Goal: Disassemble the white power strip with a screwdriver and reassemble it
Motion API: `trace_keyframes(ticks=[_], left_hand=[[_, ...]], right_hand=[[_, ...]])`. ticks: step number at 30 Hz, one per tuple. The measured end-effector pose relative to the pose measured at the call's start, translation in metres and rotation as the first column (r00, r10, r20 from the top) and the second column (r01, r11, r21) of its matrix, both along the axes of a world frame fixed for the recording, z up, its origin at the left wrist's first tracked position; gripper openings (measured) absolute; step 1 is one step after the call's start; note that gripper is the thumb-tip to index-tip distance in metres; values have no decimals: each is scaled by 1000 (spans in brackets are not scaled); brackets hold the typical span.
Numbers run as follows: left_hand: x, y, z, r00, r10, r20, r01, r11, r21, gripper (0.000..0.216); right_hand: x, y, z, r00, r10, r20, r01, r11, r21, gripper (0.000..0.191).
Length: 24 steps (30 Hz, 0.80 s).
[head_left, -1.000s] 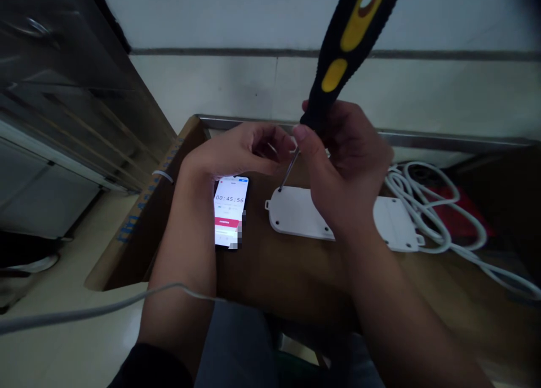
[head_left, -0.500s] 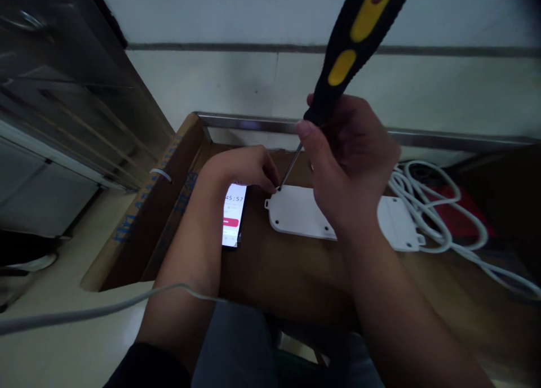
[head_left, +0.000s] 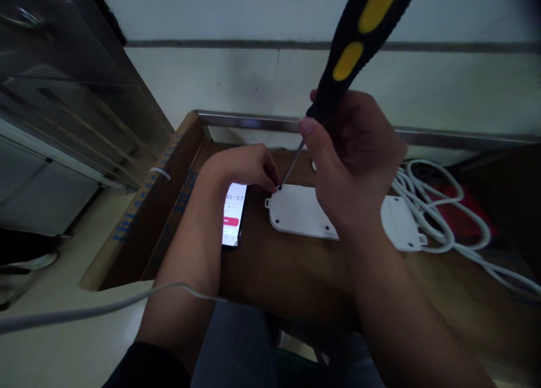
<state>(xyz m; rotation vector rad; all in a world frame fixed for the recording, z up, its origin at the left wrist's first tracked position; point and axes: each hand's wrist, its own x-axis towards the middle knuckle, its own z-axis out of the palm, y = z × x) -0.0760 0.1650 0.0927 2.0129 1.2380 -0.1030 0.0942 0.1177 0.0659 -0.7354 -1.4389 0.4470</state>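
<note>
The white power-strip casing [head_left: 300,205] lay holes-up on cardboard [head_left: 270,272], the screwdriver [head_left: 349,61] tip at its far-left screw hole [head_left: 279,188]. The left hand [head_left: 256,163] had just come down to that corner, fingertips drawn together, apparently steadying the tip; whether they pinched anything couldn't be told. The right hand [head_left: 355,151] gripped the lower handle. The phone [head_left: 234,224] lay left; coiled white cord [head_left: 439,247] crowded the right. A metal rail [head_left: 249,120] bounded the far edge; bare cardboard left room nearer.
</note>
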Motion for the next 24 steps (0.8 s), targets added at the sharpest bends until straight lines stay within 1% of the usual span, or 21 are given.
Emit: trace_keyframes(ticks=[8,12,16,20,24], left_hand=[[-1,0,-1,1000,-13,-5,13,1000,15,26],[1,-2,2,1000,-6,-17,6,1000,13,26],[2,-3,4,999,7,-33,-7,1000,7,28],[1,-2,3,1000,0,-27,0,1000,-2,27],[0,-1,2,1000,-6,-14,6,1000,-5,28]], right_hand=[[-1,0,1,1000,-13,3,13,999,37,21],[-1,-1,2,1000,-27,10,26,999,23,19],[-1,-1,1,999,-31,8,31,999,23,23],[-1,-2,2,1000,-12,0,12,1000,8,26],[-2,-1,1,1000,-6,-24,7,1000,26,23]])
